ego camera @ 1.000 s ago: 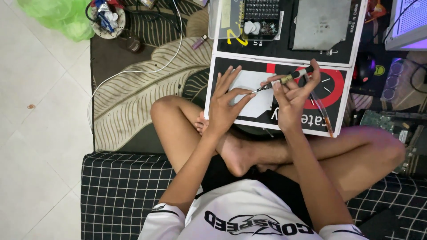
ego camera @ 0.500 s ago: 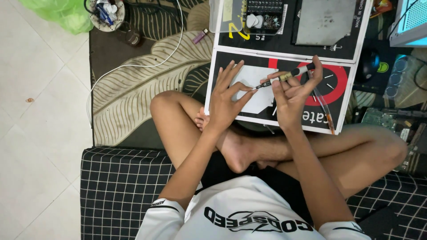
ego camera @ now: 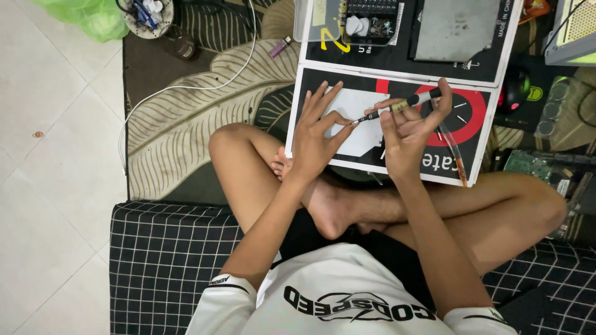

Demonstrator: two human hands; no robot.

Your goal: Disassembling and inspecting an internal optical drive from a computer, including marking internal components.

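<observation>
Now right hand (ego camera: 410,133) pinches screwdriver (ego camera: 397,107); left hand (ego camera: 318,133) (fingers spread) touches its tip.

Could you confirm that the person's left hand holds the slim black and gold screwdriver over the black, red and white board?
Not quite: the head view shows the right hand holding the slim black and gold screwdriver over the black, red and white board. The left hand only pinches at its tip.
</observation>
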